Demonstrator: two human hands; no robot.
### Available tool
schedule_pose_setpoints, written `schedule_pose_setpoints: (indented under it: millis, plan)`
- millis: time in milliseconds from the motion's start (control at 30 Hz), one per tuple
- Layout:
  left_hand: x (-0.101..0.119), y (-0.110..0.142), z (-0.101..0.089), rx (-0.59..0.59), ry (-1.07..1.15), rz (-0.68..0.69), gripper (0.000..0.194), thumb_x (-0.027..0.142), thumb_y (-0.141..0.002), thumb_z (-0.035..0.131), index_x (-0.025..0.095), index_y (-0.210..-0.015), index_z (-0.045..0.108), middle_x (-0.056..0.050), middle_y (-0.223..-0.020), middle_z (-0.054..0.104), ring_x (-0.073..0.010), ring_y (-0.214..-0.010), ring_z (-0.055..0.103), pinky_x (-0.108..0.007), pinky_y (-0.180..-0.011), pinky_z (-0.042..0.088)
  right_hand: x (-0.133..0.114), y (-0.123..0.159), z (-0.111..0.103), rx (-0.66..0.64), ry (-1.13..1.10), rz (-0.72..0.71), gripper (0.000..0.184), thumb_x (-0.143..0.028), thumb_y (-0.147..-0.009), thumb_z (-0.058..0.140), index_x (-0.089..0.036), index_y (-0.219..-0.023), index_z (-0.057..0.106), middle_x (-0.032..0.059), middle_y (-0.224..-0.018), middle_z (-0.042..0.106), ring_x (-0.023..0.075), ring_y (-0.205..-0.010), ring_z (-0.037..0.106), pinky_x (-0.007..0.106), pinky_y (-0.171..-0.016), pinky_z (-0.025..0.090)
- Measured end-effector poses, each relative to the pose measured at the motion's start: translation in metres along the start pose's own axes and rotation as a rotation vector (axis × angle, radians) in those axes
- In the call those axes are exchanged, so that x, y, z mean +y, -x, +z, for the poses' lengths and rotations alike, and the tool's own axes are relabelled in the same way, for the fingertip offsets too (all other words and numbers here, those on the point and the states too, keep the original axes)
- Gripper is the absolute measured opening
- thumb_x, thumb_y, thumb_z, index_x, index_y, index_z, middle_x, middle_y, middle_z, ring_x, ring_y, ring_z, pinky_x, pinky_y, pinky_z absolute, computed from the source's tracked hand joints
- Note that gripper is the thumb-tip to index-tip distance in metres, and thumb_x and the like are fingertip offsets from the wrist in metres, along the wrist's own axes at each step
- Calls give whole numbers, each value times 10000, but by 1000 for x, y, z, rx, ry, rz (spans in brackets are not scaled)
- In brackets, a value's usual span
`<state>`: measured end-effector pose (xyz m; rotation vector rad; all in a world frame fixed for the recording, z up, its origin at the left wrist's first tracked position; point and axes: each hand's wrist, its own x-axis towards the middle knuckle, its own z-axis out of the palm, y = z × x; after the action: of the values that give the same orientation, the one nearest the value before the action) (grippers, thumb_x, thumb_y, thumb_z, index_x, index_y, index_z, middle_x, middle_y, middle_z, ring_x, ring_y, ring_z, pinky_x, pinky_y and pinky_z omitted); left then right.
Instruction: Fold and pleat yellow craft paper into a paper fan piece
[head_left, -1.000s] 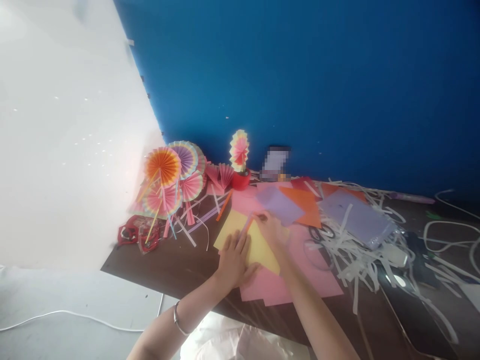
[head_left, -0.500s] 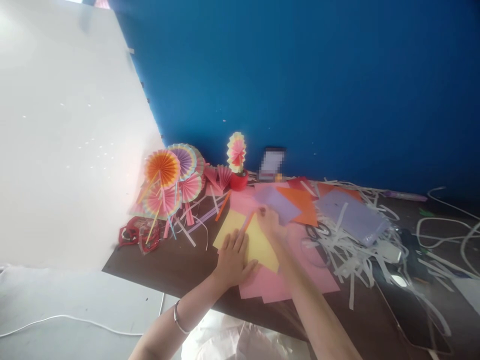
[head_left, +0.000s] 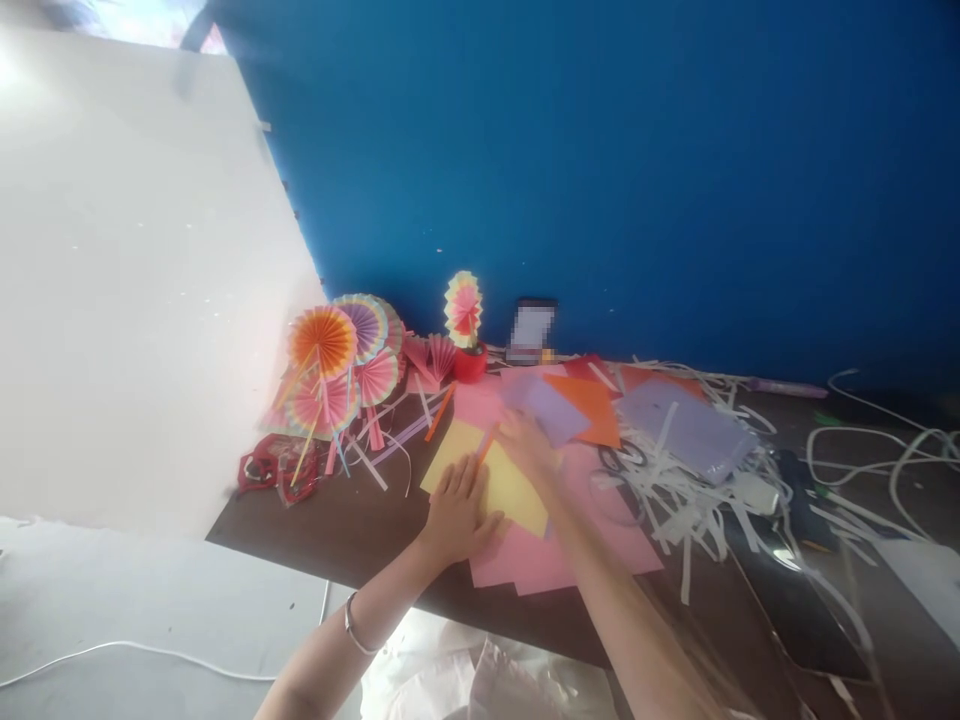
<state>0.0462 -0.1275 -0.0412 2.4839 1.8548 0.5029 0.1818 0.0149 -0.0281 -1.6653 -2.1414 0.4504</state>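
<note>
Brown table: white strips heaped rightward; left hand spread on yellow paper; right hand, grip unclear.

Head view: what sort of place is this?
Probably a paper-craft work area; whether home or workshop, I can't tell. Signs on the dark brown tabletop: a round orange pleated paper fan, a flat yellow paper sheet and a tangled heap of thin white strips.

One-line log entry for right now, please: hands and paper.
left hand: flat on yellow paper | right hand: beside orange strip, grip unclear | underneath: pink sheets
</note>
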Motion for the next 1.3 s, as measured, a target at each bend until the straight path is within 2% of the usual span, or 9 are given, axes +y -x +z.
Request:
schedule_pose_setpoints:
  millis: [200, 400, 467, 567, 700, 867, 1033, 1167, 1300]
  plan:
    - [-5, -9, -8, 5, 249, -74, 443, 299, -913, 298, 140, -1309, 419, -125, -1386, 422, -223, -1309, 353, -430, -1057, 316, 8, -9, -2, 41, -40, -53, 284, -291, -877, 386, -190, -1033, 600, 100, -1047, 599, 201, -880, 578, 310, -774, 425]
    - [-44, -19, -29, 207, 654, -489, 334, 165, -859, 357, 157, -1129, 553, -103, -1139, 627, -189, -1050, 592, -336, -906, 466, 34, 3, -29, 128, -129, -79, 312, -260, -875, 333, -166, -1031, 587, 103, -1027, 632, 206, -932, 587, 325, -821, 434]
    - [-58, -24, -38, 183, 593, -549, 289, 170, -842, 397, 168, -1070, 574, -92, -1050, 654, -197, -943, 625, -336, -838, 485, 46, 16, -38, 168, -184, -61, 312, -257, -863, 333, -176, -1023, 588, 88, -941, 657, 207, -877, 602, 338, -801, 446]
    - [-70, -36, -48, 129, 323, -598, 225, 214, -819, 463, 156, -985, 603, -117, -998, 640, -242, -958, 597, -348, -814, 464, 59, 39, -43, 300, -275, -31, 332, -248, -845, 329, -176, -1056, 574, 93, -945, 655, 211, -870, 598, 365, -801, 449]
    - [-73, -53, -45, 3, 42, -690, 295, 370, -816, 498, 133, -945, 616, -159, -993, 601, -294, -948, 575, -373, -778, 443, 64, 64, -40, 412, -318, -1, 332, -266, -829, 364, -163, -1078, 557, 121, -1014, 626, 213, -882, 579, 369, -784, 456]
    - [-73, -60, -32, -54, 41, -696, 208, 331, -816, 503, 183, -857, 644, -121, -968, 604, -265, -904, 582, -348, -750, 436, 62, 76, -38, 432, -301, -41, 281, -240, -820, 359, -170, -983, 577, 122, -988, 618, 219, -917, 567, 365, -808, 448]
    - [-71, -56, -27, 75, 84, -614, 143, 206, -821, 474, 176, -836, 613, -95, -910, 636, -242, -897, 586, -346, -792, 420, 65, 77, -34, 472, -321, -67, 238, -220, -811, 366, -180, -922, 573, 108, -953, 620, 215, -919, 568, 358, -806, 454]
    - [-63, -55, -26, 219, 381, -578, 133, 222, -842, 448, 180, -860, 572, -65, -852, 662, -199, -823, 623, -313, -750, 444, 66, 76, -34, 504, -294, -110, 242, -212, -816, 353, -194, -921, 570, 100, -942, 619, 221, -942, 565, 378, -799, 463]
    - [-46, -62, -25, 330, 759, -519, 115, 275, -780, 538, 173, -824, 566, -57, -819, 667, -182, -782, 640, -310, -748, 476, 61, 78, -36, 461, -282, -169, 239, -208, -821, 352, -204, -920, 569, 105, -946, 612, 225, -961, 561, 383, -787, 472]
